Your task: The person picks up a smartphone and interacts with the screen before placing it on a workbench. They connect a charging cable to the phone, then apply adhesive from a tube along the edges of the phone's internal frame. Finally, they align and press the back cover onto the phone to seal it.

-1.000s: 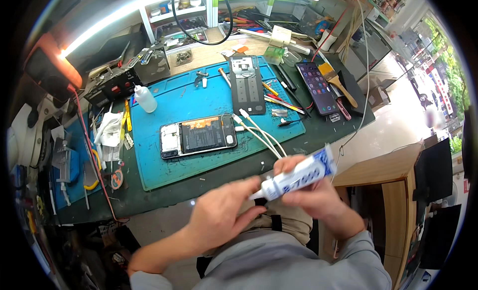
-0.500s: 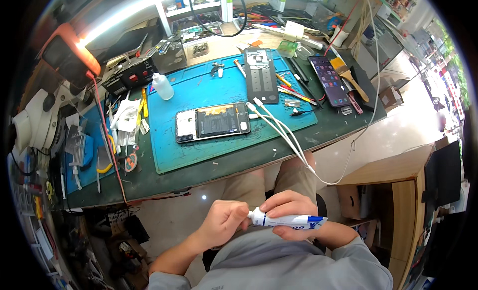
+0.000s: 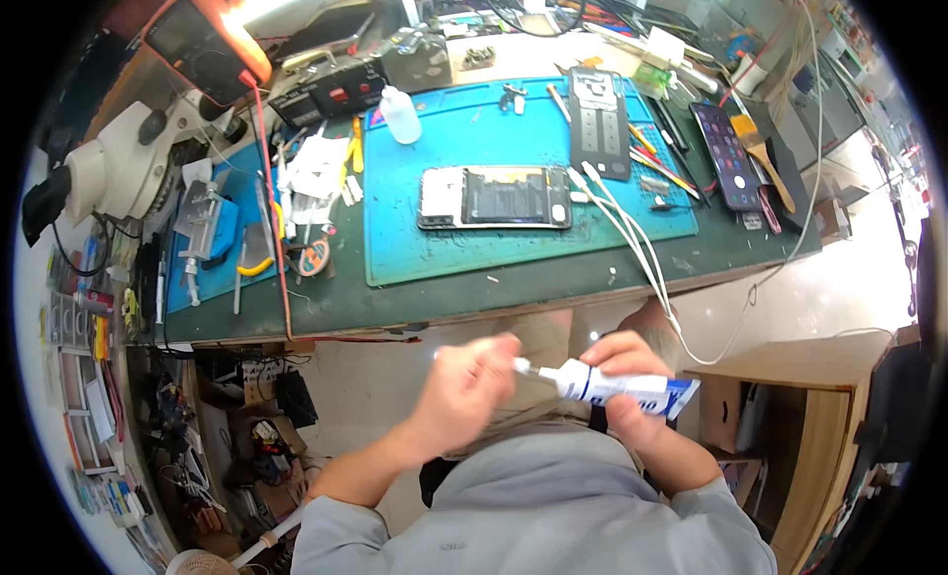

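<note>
- Right hand (image 3: 624, 389): closed around the body of a white and blue glue tube (image 3: 624, 388), thumb on top, fingers wrapped beneath; held over the lap, below the near edge of the workbench (image 3: 474, 303).
- Glue tube: lying roughly level, nozzle end pointing to the person's left, flat crimped end sticking out past the right hand.
- Left hand (image 3: 466, 391): fingertips pinched at the nozzle tip of the tube; whether a cap sits between them cannot be told, as the hand is blurred.
- Both forearms: in grey sleeves, rising from the lower edge.
- White cables (image 3: 632, 241): trailing off the bench edge, hanging just beside the right hand.
- Blue mat (image 3: 513, 140): on the green bench top, well apart from the hands.
- Opened phone (image 3: 494, 197): lying flat near the middle of the mat, insides showing.
- Dark back panel (image 3: 600, 121): on the mat's far right part.
- Second phone (image 3: 728, 155): screen lit, on the bench to the right of the mat.
- Small white bottle (image 3: 400, 116): upright at the mat's far left corner.
- Microscope (image 3: 128, 165): white, at the bench's left end.
- Orange meter (image 3: 202, 41): at the far left, behind the microscope.
- Hand tools and tweezers (image 3: 247, 244): scattered on the smaller blue pad left of the mat.
</note>
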{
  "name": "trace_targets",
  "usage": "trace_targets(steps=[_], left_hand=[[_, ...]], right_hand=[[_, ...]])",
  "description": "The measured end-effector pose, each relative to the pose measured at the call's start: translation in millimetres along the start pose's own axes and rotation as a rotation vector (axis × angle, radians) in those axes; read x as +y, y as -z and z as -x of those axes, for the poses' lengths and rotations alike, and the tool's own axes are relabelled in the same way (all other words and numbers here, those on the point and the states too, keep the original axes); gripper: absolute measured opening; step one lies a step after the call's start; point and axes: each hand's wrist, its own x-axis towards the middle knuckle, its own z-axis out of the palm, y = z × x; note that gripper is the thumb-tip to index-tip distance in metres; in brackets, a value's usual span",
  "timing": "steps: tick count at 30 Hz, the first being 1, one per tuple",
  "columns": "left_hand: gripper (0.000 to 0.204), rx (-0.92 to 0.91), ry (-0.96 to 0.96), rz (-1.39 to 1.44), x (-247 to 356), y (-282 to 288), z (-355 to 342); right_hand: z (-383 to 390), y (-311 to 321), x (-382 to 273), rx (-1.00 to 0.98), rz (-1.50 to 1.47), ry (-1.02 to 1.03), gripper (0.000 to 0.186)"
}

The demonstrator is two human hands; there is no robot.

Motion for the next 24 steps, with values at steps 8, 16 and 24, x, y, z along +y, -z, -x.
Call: trace_targets(steps=[8, 16, 24], left_hand=[[0.012, 0.644, -0.456, -0.784, 15.1, 53.3, -28.4], [0.015, 0.822, -0.399, -1.240, -4.7, 87.9, -41.5], [0.022, 0.804, -0.573, -1.172, -8.1, 88.4, -44.1]], right_hand=[[-15.6, 12.3, -6.7, 0.414, -0.766, -0.397, 0.040], [-22.2, 13.2, -4.5, 0.408, -0.842, -0.454, 0.039], [-29.9, 8.8, -0.5, 0.265, -0.699, -0.408, 0.042]])
